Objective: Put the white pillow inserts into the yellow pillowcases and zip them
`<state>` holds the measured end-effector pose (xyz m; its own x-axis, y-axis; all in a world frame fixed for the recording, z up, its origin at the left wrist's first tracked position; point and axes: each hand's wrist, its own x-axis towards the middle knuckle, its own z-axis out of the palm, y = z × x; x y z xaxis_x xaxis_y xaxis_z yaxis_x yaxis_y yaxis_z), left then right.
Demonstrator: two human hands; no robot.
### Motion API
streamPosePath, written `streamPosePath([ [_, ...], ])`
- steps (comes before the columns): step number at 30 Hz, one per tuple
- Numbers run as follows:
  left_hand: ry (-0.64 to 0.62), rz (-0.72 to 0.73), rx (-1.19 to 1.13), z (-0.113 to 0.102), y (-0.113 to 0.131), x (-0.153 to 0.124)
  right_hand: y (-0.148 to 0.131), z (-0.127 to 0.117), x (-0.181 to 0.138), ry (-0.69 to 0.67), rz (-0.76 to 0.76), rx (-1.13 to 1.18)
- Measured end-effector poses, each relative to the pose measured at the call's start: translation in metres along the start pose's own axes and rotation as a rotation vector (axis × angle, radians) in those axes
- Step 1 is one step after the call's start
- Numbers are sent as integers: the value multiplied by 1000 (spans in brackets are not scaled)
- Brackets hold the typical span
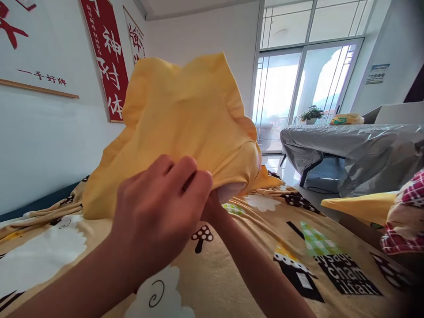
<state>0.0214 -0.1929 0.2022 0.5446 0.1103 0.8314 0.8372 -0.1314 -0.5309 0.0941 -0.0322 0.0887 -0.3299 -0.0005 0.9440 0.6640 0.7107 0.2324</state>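
Closest to the camera, the left hand (159, 212) is presenting its back and raised knuckles, with the fingers curling tightly inward and gripping the lower part of a yellow pillowcase (185, 110). Behind it, the right hand (213, 206) is reaching up to the pillowcase's lower edge, beside an exposed section of white inner material (230, 192); its fingers are being hidden, so their opening and hold cannot be told. The pillowcase is standing in the centre of the view, rising above a tan printed blanket (225, 278) and partly covering the white wall (198, 33). Its plain, matte face is showing soft creases that are converging toward the hands, while a wide, wavy flange is running along both sides and the upper edge is dipping between two raised corners. At the lower right, the fabric is bunching and bulging around the white material.
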Motion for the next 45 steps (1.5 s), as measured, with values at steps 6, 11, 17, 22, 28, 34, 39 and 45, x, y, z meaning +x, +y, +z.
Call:
streamPosePath([
  [6,55,-46,140,-29,-22,21,14,-43,58,102,-182,-27],
  [11,147,-150,175,-37,-64,19,26,-69,99,24,-146,-77],
  [17,103,-416,255,19,-104,-32,31,-82,106,-37,-105,-54],
  [22,-600,-546,-169,96,-75,-135,14,-27,17,-572,-93,124],
  [28,-857,-432,-413,110,-34,-228,4,7,-76,-872,36,247],
  [34,-831,-176,-649,79,-1,-215,18,-30,-52,-956,-31,342],
  [39,-983,-254,-781,99,18,-208,28,-25,-65,-1059,67,446],
  [45,-1112,-239,-728,105,37,-206,12,-12,-87,-1169,69,393],
])
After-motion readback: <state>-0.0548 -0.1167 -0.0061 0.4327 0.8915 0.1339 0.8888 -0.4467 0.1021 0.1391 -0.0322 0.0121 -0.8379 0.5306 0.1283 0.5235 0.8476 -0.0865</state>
